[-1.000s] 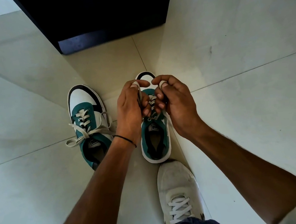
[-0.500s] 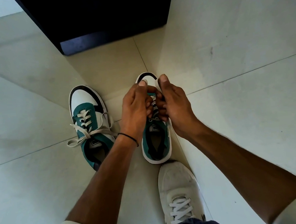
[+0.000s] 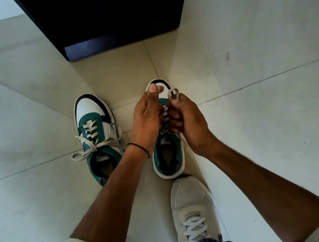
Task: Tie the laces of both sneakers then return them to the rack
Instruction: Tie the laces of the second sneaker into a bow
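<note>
Two green, white and black sneakers stand on the tiled floor, toes pointing away from me. The left sneaker (image 3: 94, 131) has its cream laces tied in a bow. Both hands are over the right sneaker (image 3: 168, 157), hiding most of its lacing. My right hand (image 3: 188, 121) pinches a lace loop (image 3: 173, 94) that sticks up above the fist. My left hand (image 3: 146, 118) is closed beside it, thumb up, touching the right hand; the lace it grips is hidden by its fingers.
A dark cabinet or rack (image 3: 104, 18) stands on the floor just beyond the sneakers. My own foot in a white laced shoe (image 3: 193, 211) rests right behind the right sneaker. Pale floor tiles (image 3: 263, 119) spread on both sides.
The hands stayed together over the right sneaker. A lace loop now stands up out of my right hand, and my left thumb has lifted straight up.
</note>
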